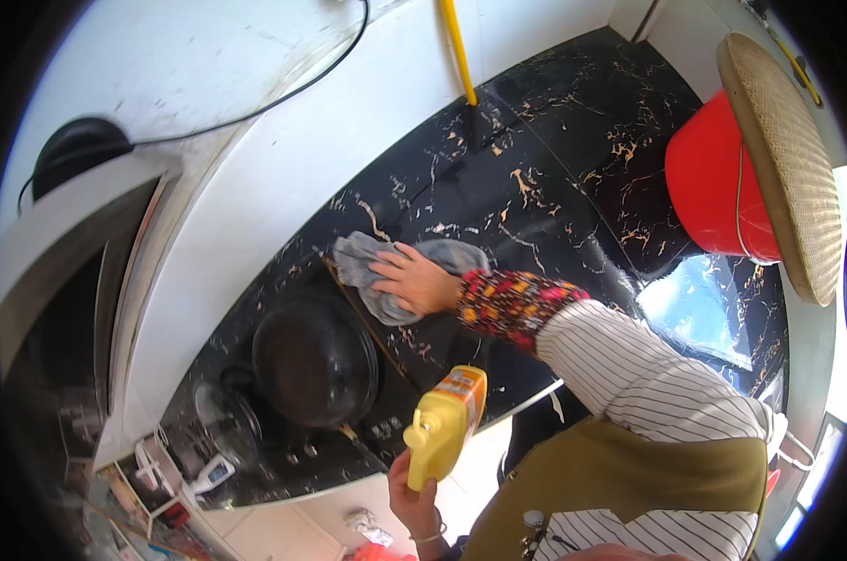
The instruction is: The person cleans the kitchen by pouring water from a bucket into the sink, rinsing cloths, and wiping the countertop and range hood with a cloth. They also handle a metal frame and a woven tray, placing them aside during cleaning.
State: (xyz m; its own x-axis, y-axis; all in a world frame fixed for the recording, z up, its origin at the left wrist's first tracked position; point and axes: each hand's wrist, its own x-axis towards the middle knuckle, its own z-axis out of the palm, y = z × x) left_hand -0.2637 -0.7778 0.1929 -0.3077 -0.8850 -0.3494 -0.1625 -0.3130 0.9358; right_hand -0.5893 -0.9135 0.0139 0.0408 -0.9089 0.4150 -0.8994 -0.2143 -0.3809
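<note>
My right hand lies with fingers spread on a crumpled grey cloth, pressing it against the black marble-patterned countertop. The sleeve on that arm has a colourful patterned cuff. Lower down, my left hand grips a yellow plastic bottle by its handle side. The bottle is tilted in front of the counter edge; it has a yellow cap or nozzle and an orange label with writing. Left of the cloth sits a dark wok on the cooktop, close to the cloth but apart from it.
A red bucket with a woven round tray leaning over it stands at the right. A yellow pipe meets the counter at the back. A glass lid lies left of the wok. A black cable runs along the wall.
</note>
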